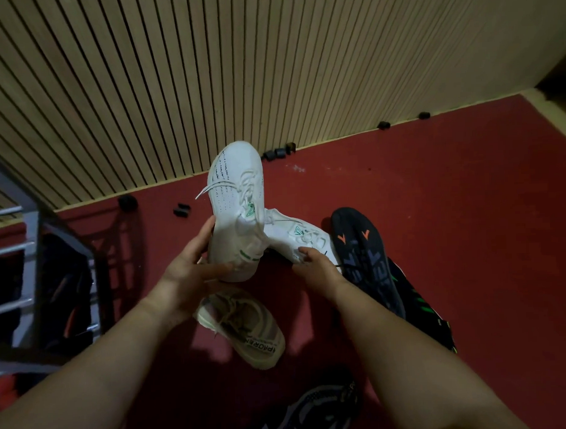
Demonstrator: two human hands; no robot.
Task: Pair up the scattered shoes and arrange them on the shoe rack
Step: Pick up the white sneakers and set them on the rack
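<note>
Fingers of my left hand grip a white sneaker, toe up; my right hand clutches the matching sneaker beside it.

Your widest open stretch is the red floor on the right, bare up to the slatted wooden wall. On the left the grey metal shoe rack blocks the way. The raised white mesh sneaker and the second white sneaker crowd the middle, with the black sole-up shoe just beside them. A beige sneaker lies under your forearms, and small black blocks dot the wall's foot.
</note>
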